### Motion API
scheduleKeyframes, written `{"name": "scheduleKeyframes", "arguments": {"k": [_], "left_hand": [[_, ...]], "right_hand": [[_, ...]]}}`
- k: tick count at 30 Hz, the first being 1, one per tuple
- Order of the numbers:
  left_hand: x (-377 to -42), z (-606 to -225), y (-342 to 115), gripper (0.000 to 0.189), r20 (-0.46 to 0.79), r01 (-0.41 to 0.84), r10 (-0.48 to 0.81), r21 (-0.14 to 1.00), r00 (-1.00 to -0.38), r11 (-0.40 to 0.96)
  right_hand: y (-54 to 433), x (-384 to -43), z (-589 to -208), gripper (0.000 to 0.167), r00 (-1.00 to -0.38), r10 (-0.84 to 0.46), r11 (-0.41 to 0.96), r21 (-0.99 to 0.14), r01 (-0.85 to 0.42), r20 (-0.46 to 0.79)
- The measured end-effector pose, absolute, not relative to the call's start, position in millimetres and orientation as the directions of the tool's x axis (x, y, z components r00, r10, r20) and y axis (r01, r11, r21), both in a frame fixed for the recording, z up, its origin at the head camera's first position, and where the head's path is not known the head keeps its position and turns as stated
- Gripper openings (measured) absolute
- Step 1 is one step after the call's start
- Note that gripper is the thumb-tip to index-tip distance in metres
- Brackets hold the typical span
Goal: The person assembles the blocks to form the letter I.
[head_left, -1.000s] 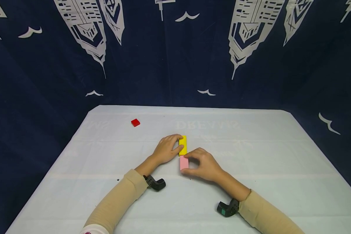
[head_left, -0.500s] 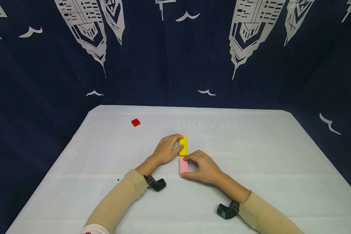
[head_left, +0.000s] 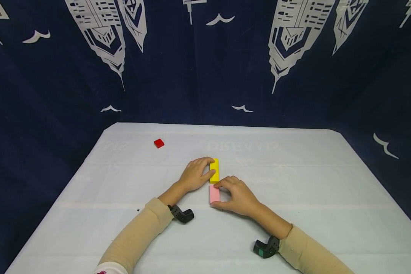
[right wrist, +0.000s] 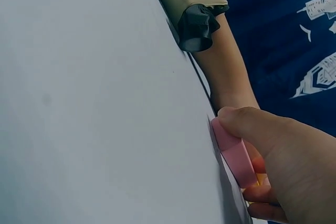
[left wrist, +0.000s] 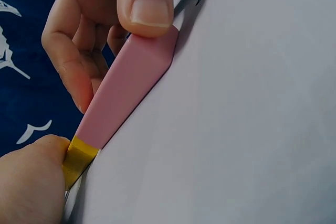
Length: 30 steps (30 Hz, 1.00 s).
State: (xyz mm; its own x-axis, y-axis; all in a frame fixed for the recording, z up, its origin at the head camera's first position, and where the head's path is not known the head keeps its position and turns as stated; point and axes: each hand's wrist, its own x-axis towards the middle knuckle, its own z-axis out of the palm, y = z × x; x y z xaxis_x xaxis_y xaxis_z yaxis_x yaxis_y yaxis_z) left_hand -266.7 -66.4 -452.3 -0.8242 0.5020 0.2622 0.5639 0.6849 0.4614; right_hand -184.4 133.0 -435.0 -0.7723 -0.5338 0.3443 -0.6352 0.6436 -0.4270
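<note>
A yellow rectangular block (head_left: 214, 166) lies lengthwise near the table's middle in the head view. My left hand (head_left: 193, 176) holds it from the left, thumb and fingertips on it. Just nearer to me, in line with it, is a pink block (head_left: 214, 195). My right hand (head_left: 239, 195) pinches that one from the right, thumb at the near end and a finger at the far end. In the left wrist view the yellow block (left wrist: 80, 157) and pink block (left wrist: 122, 95) sit end to end; whether they touch I cannot tell. Fingers partly cover both.
A small red block (head_left: 159, 143) lies at the back left of the white table (head_left: 294, 171). Behind the table hangs a dark blue cloth (head_left: 198, 68) with white prints. Both wrists wear black devices.
My right hand has drawn the pink block slightly toward me, then a touch to the left. Left hand, yellow block and red block have stayed in place.
</note>
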Motion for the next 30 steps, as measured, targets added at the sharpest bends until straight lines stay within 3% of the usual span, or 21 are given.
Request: {"name": "scheduleKeyframes", "arguments": {"k": [30], "left_hand": [[-265.3,-452.6,-65.5,0.040,0.289,0.577,0.501,0.453,-0.816,0.679]], "right_hand": [[131.9,-189.1,-439.2,0.049,-0.787,-0.498,0.632,-0.470,-0.617,0.364]]}}
